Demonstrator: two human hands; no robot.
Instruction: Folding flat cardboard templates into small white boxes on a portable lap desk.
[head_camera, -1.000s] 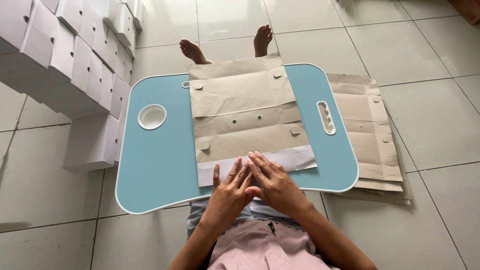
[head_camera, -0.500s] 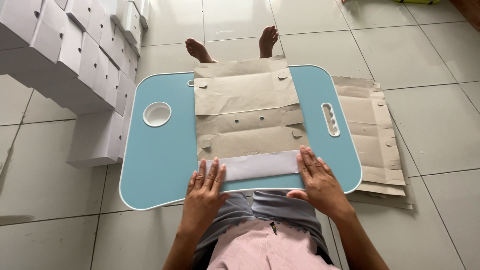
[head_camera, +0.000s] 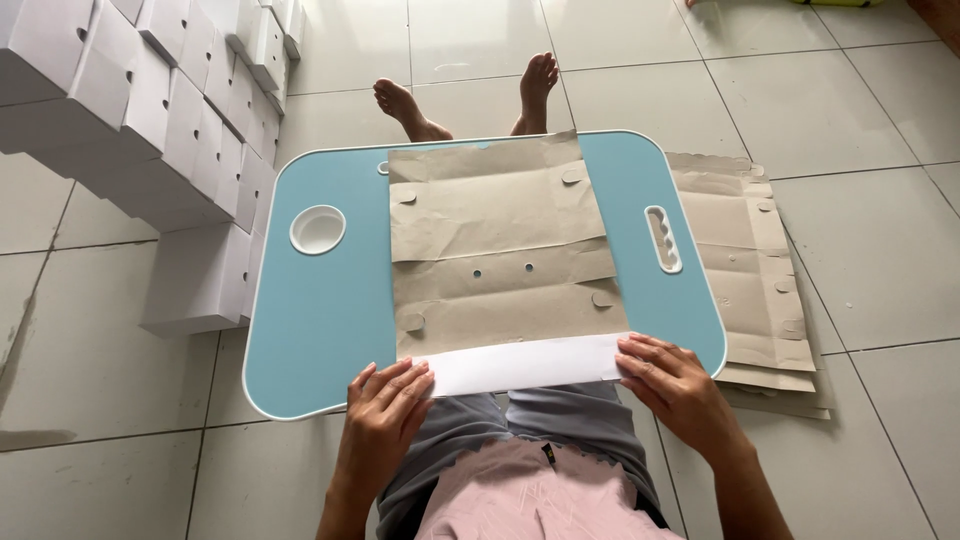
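A flat sheet of brown cardboard (head_camera: 500, 250), die-cut with small round holes and tabs, is laid on a light blue lap table (head_camera: 320, 320). Its near edge is folded up so that a white strip (head_camera: 525, 365) is shown along the table's near side. The left hand (head_camera: 385, 420) is placed at the left end of this white strip, palm down, with the fingers (head_camera: 405, 380) stretched out flat and close together, their tips resting on the strip's corner. The right hand (head_camera: 675, 385) is set at the right end, its fingers (head_camera: 640, 352) curved over the edge of the fold and pressed on it. Nothing is clasped by either hand; both are kept open and flat against the fold.

A round white recess (head_camera: 318, 229) is seen in the left part of the table and a white slotted handle (head_camera: 663, 239) in the right part. A stack of more flat cardboard blanks (head_camera: 760, 270) is lying on the tiled floor (head_camera: 860, 120) just to the right of the table. White folded boxes (head_camera: 130, 110) are piled on the left. Two bare feet (head_camera: 470, 95) are seen beyond the table's far edge.
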